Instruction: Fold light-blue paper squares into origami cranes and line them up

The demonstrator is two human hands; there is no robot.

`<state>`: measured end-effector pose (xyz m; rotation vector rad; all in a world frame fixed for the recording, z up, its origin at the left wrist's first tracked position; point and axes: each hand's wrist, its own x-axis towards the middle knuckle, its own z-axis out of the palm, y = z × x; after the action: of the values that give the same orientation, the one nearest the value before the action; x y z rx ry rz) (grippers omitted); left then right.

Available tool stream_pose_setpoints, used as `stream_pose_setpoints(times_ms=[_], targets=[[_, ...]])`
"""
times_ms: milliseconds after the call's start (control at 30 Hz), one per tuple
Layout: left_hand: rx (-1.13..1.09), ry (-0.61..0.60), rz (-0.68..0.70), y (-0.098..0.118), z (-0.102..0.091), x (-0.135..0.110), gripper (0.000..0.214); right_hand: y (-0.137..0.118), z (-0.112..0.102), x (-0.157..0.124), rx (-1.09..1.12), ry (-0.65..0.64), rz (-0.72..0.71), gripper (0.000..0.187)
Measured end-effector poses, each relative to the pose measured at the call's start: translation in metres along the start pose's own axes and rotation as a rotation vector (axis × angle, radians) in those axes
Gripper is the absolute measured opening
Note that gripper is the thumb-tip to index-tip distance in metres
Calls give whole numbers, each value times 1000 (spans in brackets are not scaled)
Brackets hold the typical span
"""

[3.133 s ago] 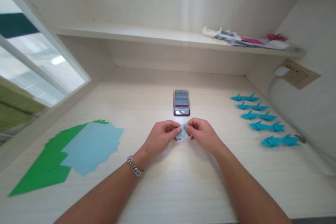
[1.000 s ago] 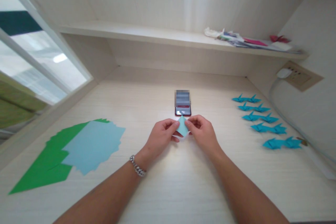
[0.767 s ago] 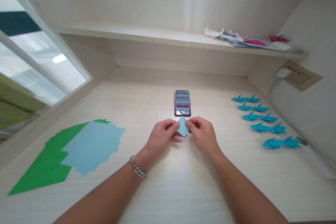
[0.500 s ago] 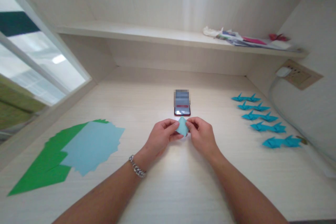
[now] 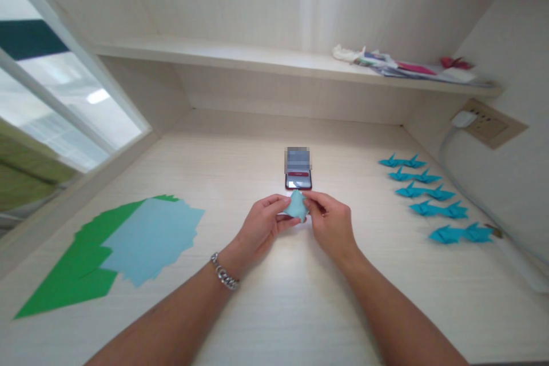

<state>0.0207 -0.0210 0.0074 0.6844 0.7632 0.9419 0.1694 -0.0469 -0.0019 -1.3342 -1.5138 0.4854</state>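
A small piece of folded light-blue paper (image 5: pixel 295 206) is held up between my two hands, just in front of a phone (image 5: pixel 298 178). My left hand (image 5: pixel 266 218) pinches its left side, thumb on top and fingers beneath. On the other side my right hand (image 5: pixel 332 218) grips the right edge between thumb and fingertips. The paper's right side is partly covered by my right fingers, and its underside is hidden. A chain bracelet (image 5: pixel 223 273) circles my left wrist.
Fanned light-blue sheets (image 5: pixel 154 237) overlap green sheets (image 5: pixel 64 286) at the left. Several blue folded paper cranes (image 5: pixel 446 234) stand in rows at the right. Behind them a cable (image 5: pixel 454 177) runs from a wall socket (image 5: pixel 493 124). A shelf (image 5: pixel 257 60) crosses the back, with papers on it.
The folded paper has gone from a flat diamond to a more bent shape with a wider lower part. My right fingers have shifted slightly along its edge; my left hand stays nearly still.
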Motion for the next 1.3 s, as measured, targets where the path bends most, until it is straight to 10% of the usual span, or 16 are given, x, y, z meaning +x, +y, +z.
stream_pose_setpoints(times_ms=[967, 1300], targets=[[497, 2, 219, -1, -11, 5, 31, 5, 1, 6, 156, -92, 180, 14], [743, 93, 439, -2, -19, 6, 27, -2, -7, 8, -144, -153, 64, 12]])
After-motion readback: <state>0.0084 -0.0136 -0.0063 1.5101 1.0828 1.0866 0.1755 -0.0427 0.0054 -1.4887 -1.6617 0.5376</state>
